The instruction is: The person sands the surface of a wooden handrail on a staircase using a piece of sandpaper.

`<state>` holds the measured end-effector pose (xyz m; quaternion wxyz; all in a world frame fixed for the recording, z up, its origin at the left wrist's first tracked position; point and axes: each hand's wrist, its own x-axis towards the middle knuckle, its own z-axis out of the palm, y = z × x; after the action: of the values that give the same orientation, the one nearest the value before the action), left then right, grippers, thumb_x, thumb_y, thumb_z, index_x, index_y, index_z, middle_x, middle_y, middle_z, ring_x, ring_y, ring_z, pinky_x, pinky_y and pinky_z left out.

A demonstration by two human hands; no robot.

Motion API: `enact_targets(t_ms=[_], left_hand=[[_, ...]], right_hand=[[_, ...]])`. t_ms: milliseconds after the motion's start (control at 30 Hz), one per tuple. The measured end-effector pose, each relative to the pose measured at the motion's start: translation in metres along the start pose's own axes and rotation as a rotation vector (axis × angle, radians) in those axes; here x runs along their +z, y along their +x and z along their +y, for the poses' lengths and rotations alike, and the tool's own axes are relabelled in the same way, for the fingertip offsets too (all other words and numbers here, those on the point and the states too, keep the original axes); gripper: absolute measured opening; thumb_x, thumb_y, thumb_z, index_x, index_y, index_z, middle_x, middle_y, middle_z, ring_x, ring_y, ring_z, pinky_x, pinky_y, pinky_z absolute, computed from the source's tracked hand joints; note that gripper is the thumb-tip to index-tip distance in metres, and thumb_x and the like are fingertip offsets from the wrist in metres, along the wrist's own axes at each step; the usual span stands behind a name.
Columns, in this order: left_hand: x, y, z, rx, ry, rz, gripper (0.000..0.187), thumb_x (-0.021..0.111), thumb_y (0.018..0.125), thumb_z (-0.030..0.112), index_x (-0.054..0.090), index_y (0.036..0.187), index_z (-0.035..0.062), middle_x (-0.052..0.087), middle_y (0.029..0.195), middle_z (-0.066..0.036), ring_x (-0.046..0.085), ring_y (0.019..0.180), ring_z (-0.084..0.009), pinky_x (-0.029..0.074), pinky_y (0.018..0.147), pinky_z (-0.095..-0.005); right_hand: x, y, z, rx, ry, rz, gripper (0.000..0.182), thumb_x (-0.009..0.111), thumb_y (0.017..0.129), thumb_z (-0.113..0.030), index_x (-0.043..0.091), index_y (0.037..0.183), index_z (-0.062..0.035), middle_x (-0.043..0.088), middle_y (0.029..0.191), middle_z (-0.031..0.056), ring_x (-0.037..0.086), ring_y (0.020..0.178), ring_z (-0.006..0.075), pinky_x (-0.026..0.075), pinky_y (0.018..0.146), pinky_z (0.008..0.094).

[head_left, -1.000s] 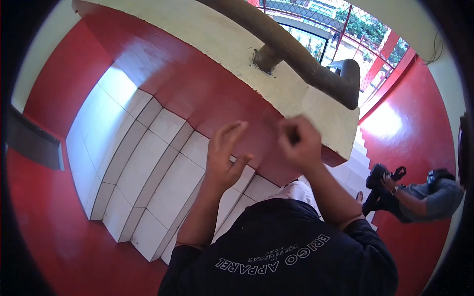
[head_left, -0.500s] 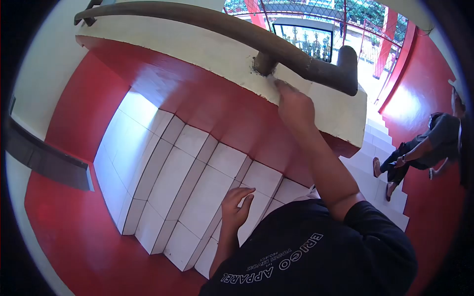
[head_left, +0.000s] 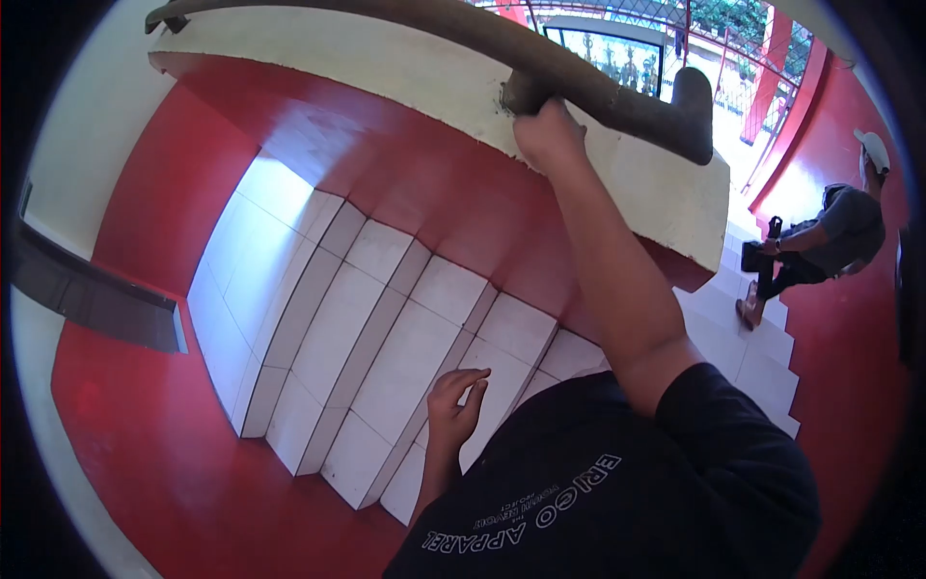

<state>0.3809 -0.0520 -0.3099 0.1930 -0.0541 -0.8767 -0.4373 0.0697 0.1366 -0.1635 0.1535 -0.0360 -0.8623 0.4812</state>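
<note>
My right hand (head_left: pixel 550 135) is closed at the foot of a short support post (head_left: pixel 522 92) under the brown handrail (head_left: pixel 444 29). Its knuckles face me, and they hide whatever the fingers may hold. Beneath the hand runs the cream ledge (head_left: pixel 386 82), with rough, chipped paint along its lower edge. My left hand (head_left: pixel 455 407) hangs lower down in front of the white tiled steps (head_left: pixel 386 357). Its fingers are loosely curved, the thumb is apart from them, and nothing is in it.
Red wall (head_left: pixel 376 164) lies below the ledge. On the stairs at right, a person (head_left: pixel 834 236) in a dark shirt holds a white cap and a dark object. Behind the rail's end are a glass-fronted case (head_left: pixel 608 63) and wire mesh. A dark rail (head_left: pixel 87 289) is at left.
My right hand has curled in closer against the post; a small whitish bit at its fingertips is now hidden. My left hand hardly moves. The person on the stairs has shifted and turned.
</note>
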Motion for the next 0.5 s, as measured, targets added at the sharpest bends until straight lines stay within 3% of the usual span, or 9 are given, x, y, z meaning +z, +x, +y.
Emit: enact_targets(t_ms=[33, 133, 233, 333, 367, 467, 500], left_hand=[[0.000, -0.003, 0.001, 0.000, 0.001, -0.016, 0.012, 0.075, 0.086, 0.006, 0.076, 0.098, 0.0055, 0.075, 0.092, -0.012, 0.071, 0.087, -0.0283, 0.054, 0.079, -0.0375], [0.005, 0.010, 0.002, 0.035, -0.006, -0.051, 0.011, 0.074, 0.086, 0.005, 0.076, 0.097, 0.0053, 0.075, 0.092, -0.012, 0.071, 0.087, -0.0282, 0.054, 0.079, -0.0374], [0.008, 0.016, 0.007, 0.046, -0.002, -0.080, 0.011, 0.074, 0.086, 0.004, 0.076, 0.097, 0.0051, 0.075, 0.091, -0.012, 0.071, 0.087, -0.0282, 0.054, 0.079, -0.0374], [0.005, 0.027, 0.009, 0.080, 0.021, -0.125, 0.011, 0.073, 0.087, 0.004, 0.076, 0.098, 0.0050, 0.075, 0.093, -0.012, 0.071, 0.088, -0.0278, 0.054, 0.081, -0.0370], [0.007, 0.027, 0.004, 0.063, 0.009, -0.129, 0.011, 0.073, 0.087, 0.003, 0.076, 0.098, 0.0048, 0.075, 0.094, -0.012, 0.071, 0.090, -0.0274, 0.054, 0.082, -0.0365], [0.010, 0.030, 0.007, 0.058, 0.011, -0.138, 0.011, 0.072, 0.088, 0.003, 0.076, 0.098, 0.0046, 0.076, 0.096, -0.012, 0.072, 0.091, -0.0271, 0.055, 0.084, -0.0360], [0.009, 0.029, 0.010, 0.065, 0.022, -0.141, 0.011, 0.072, 0.088, 0.003, 0.076, 0.098, 0.0046, 0.076, 0.096, -0.011, 0.072, 0.091, -0.0271, 0.055, 0.084, -0.0361]], right_hand=[[-0.006, 0.003, -0.011, 0.115, 0.031, -0.112, 0.066, 0.061, 0.080, -0.016, 0.043, 0.138, 0.0097, 0.060, 0.130, 0.0289, 0.055, 0.125, 0.0465, 0.031, 0.116, 0.0522], [0.008, -0.029, -0.006, -0.127, -0.002, 0.104, 0.076, 0.064, 0.079, -0.018, 0.035, 0.143, 0.0109, 0.052, 0.139, 0.0309, 0.048, 0.133, 0.0455, 0.028, 0.118, 0.0508], [-0.008, -0.005, -0.009, 0.068, 0.314, -0.175, 0.083, 0.068, 0.077, -0.020, 0.032, 0.145, 0.0104, 0.044, 0.146, 0.0326, 0.042, 0.139, 0.0454, 0.022, 0.121, 0.0500], [0.010, -0.028, -0.019, 0.018, 0.313, 0.065, 0.088, 0.070, 0.077, -0.021, 0.026, 0.146, 0.0105, 0.044, 0.146, 0.0340, 0.044, 0.136, 0.0471, 0.022, 0.121, 0.0513], [0.030, -0.035, -0.009, -0.146, 0.197, 0.240, 0.091, 0.071, 0.077, -0.021, 0.022, 0.147, 0.0105, 0.044, 0.144, 0.0339, 0.044, 0.136, 0.0478, 0.023, 0.120, 0.0529], [0.005, -0.010, -0.019, 0.090, 0.423, -0.029, 0.092, 0.070, 0.078, -0.020, 0.018, 0.147, 0.0112, 0.044, 0.143, 0.0349, 0.045, 0.135, 0.0476, 0.028, 0.118, 0.0510], [0.009, -0.016, -0.023, 0.122, 0.483, 0.017, 0.091, 0.070, 0.078, -0.019, 0.019, 0.147, 0.0117, 0.044, 0.143, 0.0351, 0.046, 0.134, 0.0473, 0.030, 0.117, 0.0500]])
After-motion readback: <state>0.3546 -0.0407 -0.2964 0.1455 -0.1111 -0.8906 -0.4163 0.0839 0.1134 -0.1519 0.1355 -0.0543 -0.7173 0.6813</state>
